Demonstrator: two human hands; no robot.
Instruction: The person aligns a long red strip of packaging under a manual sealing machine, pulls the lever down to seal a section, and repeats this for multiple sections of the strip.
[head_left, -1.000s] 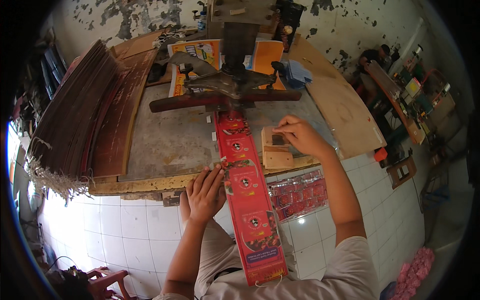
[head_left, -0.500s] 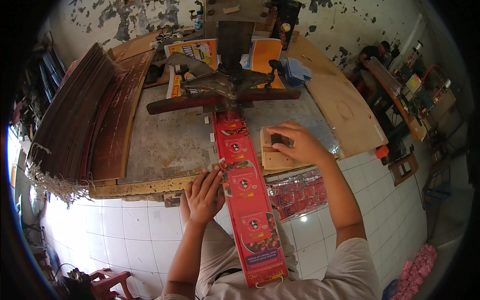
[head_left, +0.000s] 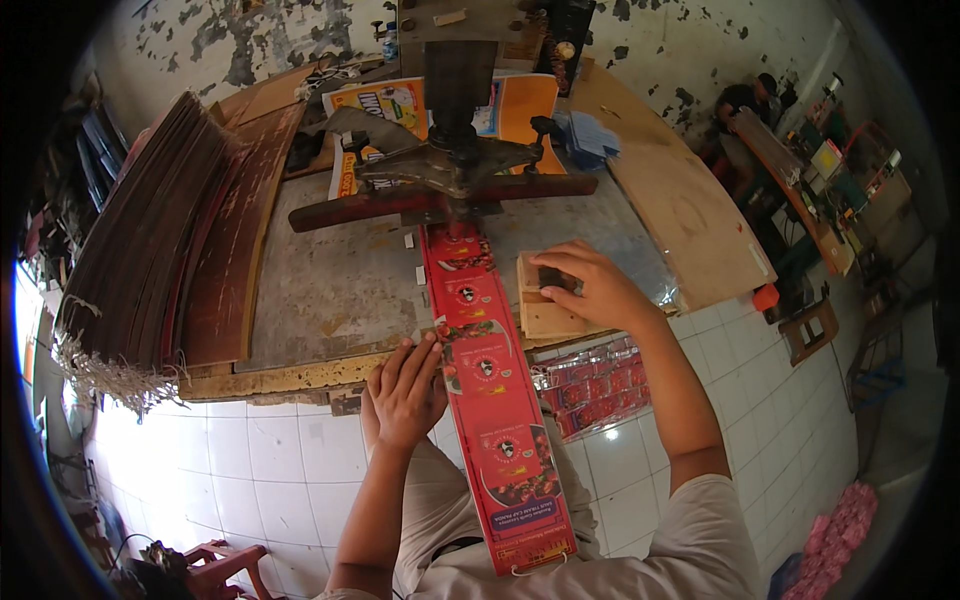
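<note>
A long red printed strip (head_left: 487,365) with round logos and food pictures runs from under the press head (head_left: 455,185), across the table edge, down over my lap. My left hand (head_left: 408,395) lies beside the strip's left edge at the table front, fingers stretched out and together, fingertips touching the strip's edge. On the table to the strip's right stands a pale wooden block (head_left: 545,318). My right hand (head_left: 598,290) curls over it, thumb and fingers closed around a dark piece set in the block. The strip's far end is hidden under the press.
A tall stack of dark boards (head_left: 140,230) with strings stands at the left. Blue sheets (head_left: 590,138) lie at the back right. Shiny red packs (head_left: 598,390) sit below the table front. A person (head_left: 745,110) works at another bench. A pink bundle (head_left: 825,540) rests on the floor.
</note>
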